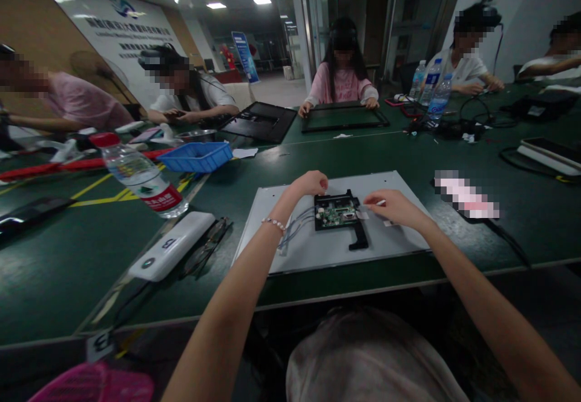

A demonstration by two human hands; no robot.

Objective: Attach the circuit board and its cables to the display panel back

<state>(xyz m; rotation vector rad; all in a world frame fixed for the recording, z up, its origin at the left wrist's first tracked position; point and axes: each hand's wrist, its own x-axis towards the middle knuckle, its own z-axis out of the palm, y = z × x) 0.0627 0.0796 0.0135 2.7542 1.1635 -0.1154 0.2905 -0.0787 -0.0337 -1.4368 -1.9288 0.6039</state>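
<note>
Green circuit board (334, 215) in black bracket (360, 236), flat on pale panel (313, 255).

On the green table (68, 293), a white oblong device (175, 247) beside eyeglasses (206, 247), a red-capped bottle (157, 193) (clear, red-labelled) near a blue tray (197, 163), and below, a pink basket (97, 385).

Grn circuit brd (336, 216), blk bracket (360, 233), lt grey panel (313, 259), dk grn tabletop (363, 154), blue tray (200, 163)

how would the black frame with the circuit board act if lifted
The black frame would probably stay stiff: it looks thick and straight-edged. The gray cables would likely flop, since they curve loosely beside it. The circuit board seems fragile, uncovered as it is.
</note>
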